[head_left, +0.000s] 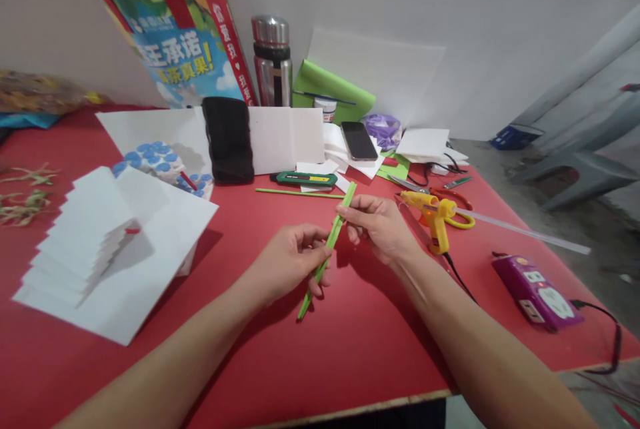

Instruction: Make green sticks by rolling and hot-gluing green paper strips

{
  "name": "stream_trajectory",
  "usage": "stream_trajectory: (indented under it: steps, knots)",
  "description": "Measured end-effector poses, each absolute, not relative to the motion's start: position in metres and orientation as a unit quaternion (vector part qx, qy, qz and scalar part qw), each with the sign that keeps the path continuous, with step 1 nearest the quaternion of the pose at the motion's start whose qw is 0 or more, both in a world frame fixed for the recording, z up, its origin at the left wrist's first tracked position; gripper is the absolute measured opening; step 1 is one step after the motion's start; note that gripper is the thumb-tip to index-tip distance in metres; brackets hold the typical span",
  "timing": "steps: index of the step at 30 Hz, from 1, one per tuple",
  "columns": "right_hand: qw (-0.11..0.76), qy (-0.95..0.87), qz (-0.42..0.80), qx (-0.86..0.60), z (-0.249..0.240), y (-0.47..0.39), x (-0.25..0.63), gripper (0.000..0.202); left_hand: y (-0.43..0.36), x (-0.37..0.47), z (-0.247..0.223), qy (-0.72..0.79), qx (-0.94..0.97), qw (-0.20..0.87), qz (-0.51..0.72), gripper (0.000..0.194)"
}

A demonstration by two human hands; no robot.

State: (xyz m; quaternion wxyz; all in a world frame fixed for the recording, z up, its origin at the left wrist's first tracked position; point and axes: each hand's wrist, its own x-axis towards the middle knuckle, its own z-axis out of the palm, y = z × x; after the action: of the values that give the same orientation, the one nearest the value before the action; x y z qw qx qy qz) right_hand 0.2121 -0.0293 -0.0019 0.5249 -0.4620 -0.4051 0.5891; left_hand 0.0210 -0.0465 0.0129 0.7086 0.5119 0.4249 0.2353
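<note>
Both my hands hold a narrow folded strip of bright green paper, slanting above the middle of the red table. My left hand pinches its lower half between thumb and fingers, and the bottom end sticks out below. Near the top end, my right hand grips it with thumb and forefinger. Just beyond my hands lie a thin green strip and a green utility knife. To the right of my right hand is a yellow glue gun with a clear glue stick in its back.
White stepped paper pieces stand at left. Red-handled scissors lie behind the glue gun, and a purple power strip with a cord is at right. A black phone, black case and steel thermos stand farther back.
</note>
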Motion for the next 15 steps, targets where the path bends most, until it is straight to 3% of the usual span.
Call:
stream_trajectory:
  steps: [15]
  knots:
    - [0.499, -0.400, 0.627, -0.445, 0.000, -0.035, 0.198, 0.032, -0.044, 0.021, 0.010, 0.391, 0.405, 0.781, 0.270, 0.022]
